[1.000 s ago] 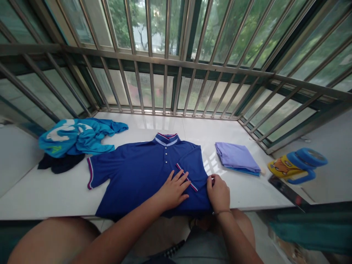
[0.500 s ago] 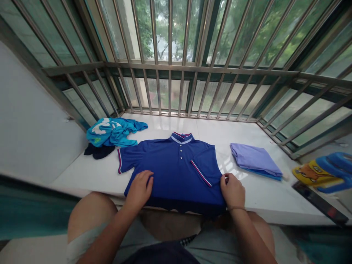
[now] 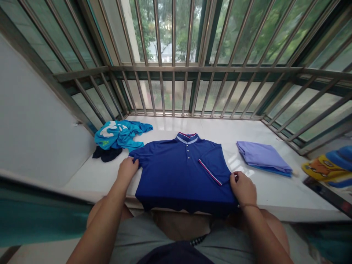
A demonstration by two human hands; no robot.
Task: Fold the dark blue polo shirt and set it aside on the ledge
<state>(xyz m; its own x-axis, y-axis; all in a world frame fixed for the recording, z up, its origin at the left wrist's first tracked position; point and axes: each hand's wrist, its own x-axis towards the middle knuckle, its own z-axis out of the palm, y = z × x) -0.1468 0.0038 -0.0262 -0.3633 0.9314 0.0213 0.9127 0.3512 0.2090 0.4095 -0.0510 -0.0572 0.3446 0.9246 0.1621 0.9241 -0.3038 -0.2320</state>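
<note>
A dark blue polo shirt [image 3: 176, 172] lies front up on the white window ledge, collar toward the window and hem hanging over the near edge. Its sleeve on the right is folded in across the chest, showing a red and white striped cuff. My left hand [image 3: 128, 170] is closed on the cuff of the other sleeve, which points out to the left. At the shirt's right side edge, my right hand [image 3: 244, 189] pinches the fabric between thumb and fingers.
A crumpled bright blue garment [image 3: 118, 134] and a black cloth [image 3: 107, 154] lie at the left. Folded lilac cloth [image 3: 264, 157] rests on the right, with a blue layer below. Farther right are a yellow and blue item [image 3: 327, 165] and a dark box [image 3: 327, 194]. Metal bars [image 3: 176, 69] line the window.
My left hand has moved from the shirt's body up and left to the sleeve cuff and closed on it. My right hand stays at the shirt's right edge. The view has shifted slightly.
</note>
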